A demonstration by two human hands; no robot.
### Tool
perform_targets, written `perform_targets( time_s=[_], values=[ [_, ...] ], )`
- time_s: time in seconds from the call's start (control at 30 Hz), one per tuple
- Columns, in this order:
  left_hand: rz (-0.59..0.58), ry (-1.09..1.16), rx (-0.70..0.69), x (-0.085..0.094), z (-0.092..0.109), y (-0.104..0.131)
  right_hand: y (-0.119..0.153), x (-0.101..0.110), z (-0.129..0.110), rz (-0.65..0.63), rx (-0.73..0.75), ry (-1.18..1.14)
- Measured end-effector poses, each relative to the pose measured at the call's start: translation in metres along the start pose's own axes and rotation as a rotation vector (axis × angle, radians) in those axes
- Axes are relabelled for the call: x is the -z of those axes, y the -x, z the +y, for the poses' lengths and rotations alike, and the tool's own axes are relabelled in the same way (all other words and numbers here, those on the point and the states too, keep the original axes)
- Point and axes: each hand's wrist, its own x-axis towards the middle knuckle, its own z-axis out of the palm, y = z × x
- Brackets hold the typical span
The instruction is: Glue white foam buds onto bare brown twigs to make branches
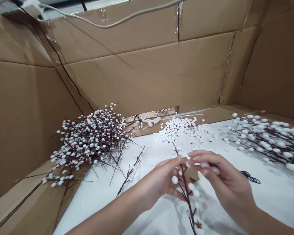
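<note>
My left hand (161,182) grips a dark brown artificial berry branch (188,199) between thumb and fingers. White balls sit on some of its twigs, and a small brown star shape shows near its lower end. Close beside it, my right hand (222,179) is curled with white foam balls (204,164) in its fingers, its fingertips at the branch by my left thumb. Partly behind the hands lies a small brown piece (194,173), mostly hidden. Left of my left hand, another branch (129,171) lies on the white board (95,202).
A large heap of white-berried branches (93,137) stands at the left, and more berry branches (271,137) lie at the right. Loose white balls (178,127) and a glue gun (150,121) are at the back. Black rings (251,177) lie at right. Cardboard walls (137,71) surround the board.
</note>
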Motion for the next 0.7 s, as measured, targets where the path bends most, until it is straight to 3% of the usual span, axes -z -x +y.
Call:
perform_targets(
  time_s=[0.07,0.17,0.33,0.5,0.6,0.7],
  values=[
    [0.055,0.023,-0.002,0.001,-0.002,-0.001,-0.005,0.003,0.0,0.1,-0.013,-0.067],
    [0.065,0.04,-0.02,0.002,-0.004,0.0,-0.015,0.005,0.002,0.218,-0.217,-0.237],
    [0.036,0.051,-0.029,0.0,-0.004,0.001,-0.025,0.004,0.011,0.181,-0.596,-0.513],
    [0.086,0.024,-0.052,-0.002,-0.005,0.0,-0.021,-0.002,0.017,0.174,-0.825,-0.759],
    [0.138,0.007,-0.07,-0.003,-0.006,-0.001,-0.021,-0.005,0.014,0.259,-0.977,-0.772],
    [0.2,0.014,-0.098,-0.003,-0.01,-0.002,-0.022,-0.005,0.011,0.279,-1.037,-0.742]
  ],
)
